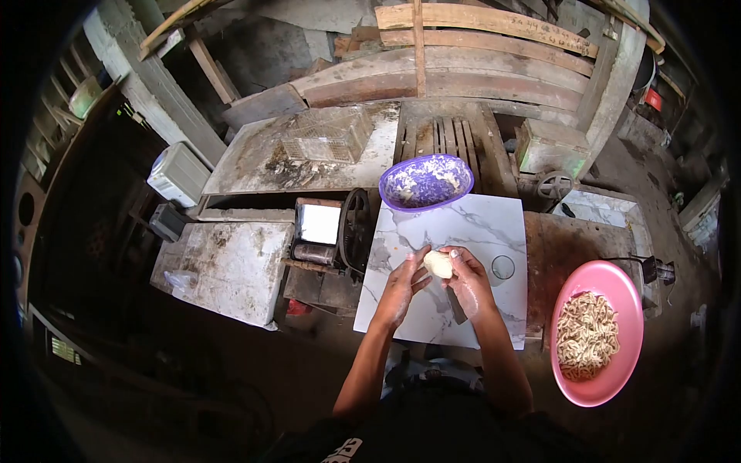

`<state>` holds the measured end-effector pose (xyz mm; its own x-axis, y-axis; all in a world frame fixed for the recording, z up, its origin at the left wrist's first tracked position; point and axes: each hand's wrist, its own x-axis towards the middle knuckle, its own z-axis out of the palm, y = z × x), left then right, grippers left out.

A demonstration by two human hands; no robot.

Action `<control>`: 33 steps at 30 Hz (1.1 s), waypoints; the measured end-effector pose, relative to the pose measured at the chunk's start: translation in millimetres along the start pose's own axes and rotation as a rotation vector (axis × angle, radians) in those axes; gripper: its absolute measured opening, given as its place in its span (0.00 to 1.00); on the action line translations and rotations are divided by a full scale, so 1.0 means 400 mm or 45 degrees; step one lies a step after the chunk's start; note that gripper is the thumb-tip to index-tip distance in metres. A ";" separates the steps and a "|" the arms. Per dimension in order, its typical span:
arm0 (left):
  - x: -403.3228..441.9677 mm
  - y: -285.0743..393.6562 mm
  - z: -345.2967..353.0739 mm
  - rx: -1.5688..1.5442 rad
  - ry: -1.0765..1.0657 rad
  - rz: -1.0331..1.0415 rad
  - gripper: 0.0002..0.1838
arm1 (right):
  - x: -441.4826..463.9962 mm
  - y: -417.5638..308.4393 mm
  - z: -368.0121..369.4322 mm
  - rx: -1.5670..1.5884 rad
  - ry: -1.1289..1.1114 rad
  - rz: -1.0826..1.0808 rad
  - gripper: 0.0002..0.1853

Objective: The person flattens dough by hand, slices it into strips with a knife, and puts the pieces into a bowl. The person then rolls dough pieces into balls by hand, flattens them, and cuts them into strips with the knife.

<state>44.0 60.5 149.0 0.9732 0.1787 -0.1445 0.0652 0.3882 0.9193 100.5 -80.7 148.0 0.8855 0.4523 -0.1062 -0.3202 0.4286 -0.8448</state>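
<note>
Over the white marbled board [386, 320], a pale lump of dough [438, 265] is held between my two hands. My left hand [399, 289] grips its left side, thumb above and some fingers apart below. Around its right side curl the fingers of my right hand [469, 284]. Pale flour or dough dusts both hands. Partly hidden by my right hand, a dark flat blade-like piece [455, 307] lies on the board. A clear round glass [502, 267] stands to the right. Dough residue coats a purple basin [426, 183] at the board's far edge.
A pink basin [634, 332] of dough strips [588, 336] is at the right. Left of the board stands a hand-wheel machine [353, 231], beside a stained white slab [224, 266]. A wire crate [328, 135] rests farther back, before a wooden plank fence [502, 65].
</note>
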 end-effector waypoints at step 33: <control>-0.024 -0.124 0.033 0.560 0.427 0.103 0.38 | -0.074 0.095 -0.051 -0.903 0.160 -0.198 0.12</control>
<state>34.2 27.4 109.8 0.8604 0.4978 -0.1093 0.1487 -0.0401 0.9881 69.2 -93.9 108.4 0.9486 0.3161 0.0188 0.0689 -0.1481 -0.9866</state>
